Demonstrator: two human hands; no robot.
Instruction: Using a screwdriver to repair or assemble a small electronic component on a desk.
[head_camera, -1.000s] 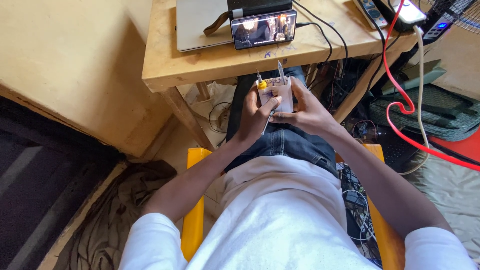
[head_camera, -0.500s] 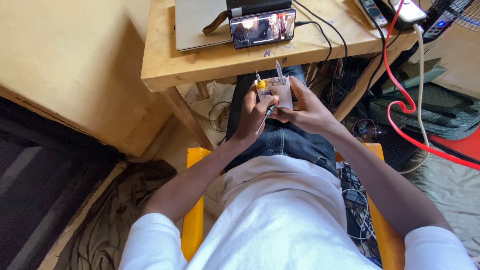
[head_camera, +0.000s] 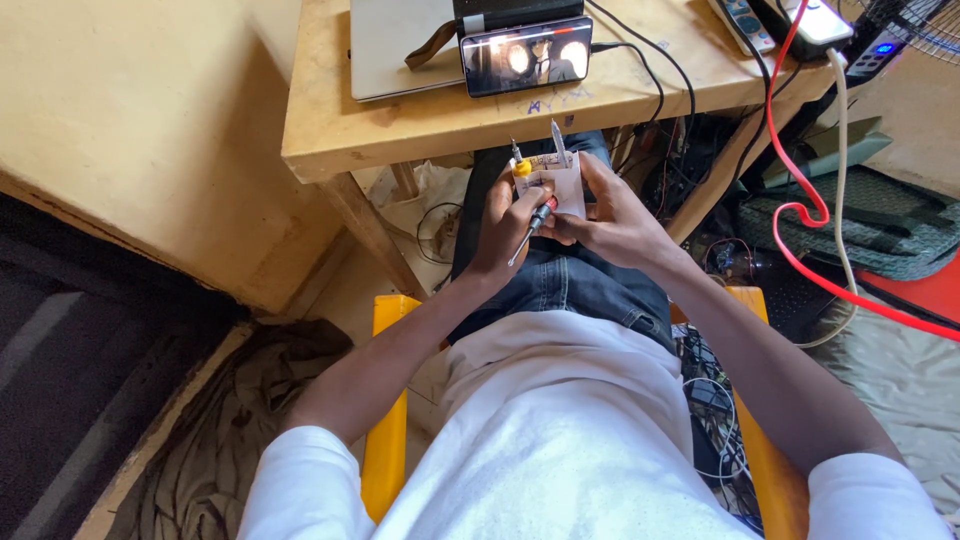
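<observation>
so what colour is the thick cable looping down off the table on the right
Red cable, clearest in the head view.

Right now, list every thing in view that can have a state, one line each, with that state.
left hand: closed on the small white device
right hand: closed on the screwdriver
small white device: held up over the lap, metal prongs pointing up
screwdriver: tilted, tip pointing down
phone: screen lit, lying sideways
laptop: lid closed
power strip: blue light on

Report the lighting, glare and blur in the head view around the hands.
Head view: daylight is bright and warm on the wooden table; the phone screen glares with two white hotspots; the left hand and right hand look sharp on the small white device; the left floor lies in shadow.
</observation>
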